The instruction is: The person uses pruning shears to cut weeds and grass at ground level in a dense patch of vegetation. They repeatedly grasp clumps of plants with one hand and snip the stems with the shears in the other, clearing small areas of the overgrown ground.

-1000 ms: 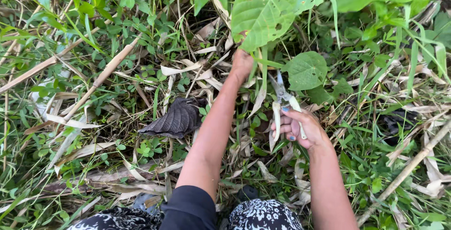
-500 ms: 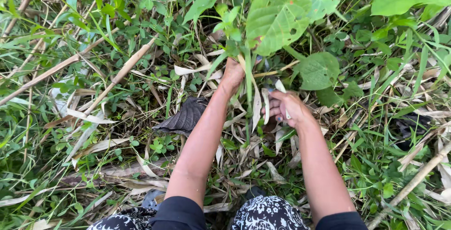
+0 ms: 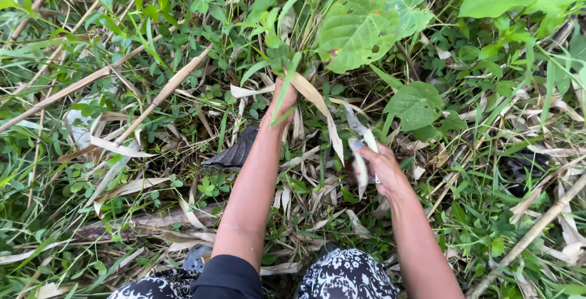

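Leaves hide the left hand, its grip pinching grass below the broad leaf; right hand, nearby, clasps metal shears, blades half-buried among dry blades.

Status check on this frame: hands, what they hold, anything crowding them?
Left hand gripping grass clump. Right hand holding shears. Dry leaf blades and broad green leaf crowd the cut.

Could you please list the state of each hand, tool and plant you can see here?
left hand: closed around a bunch of grass
bunch of grass: upright, gathered
right hand: grip closed on shears
shears: blades pointing up-left
broad leaf: green, holed
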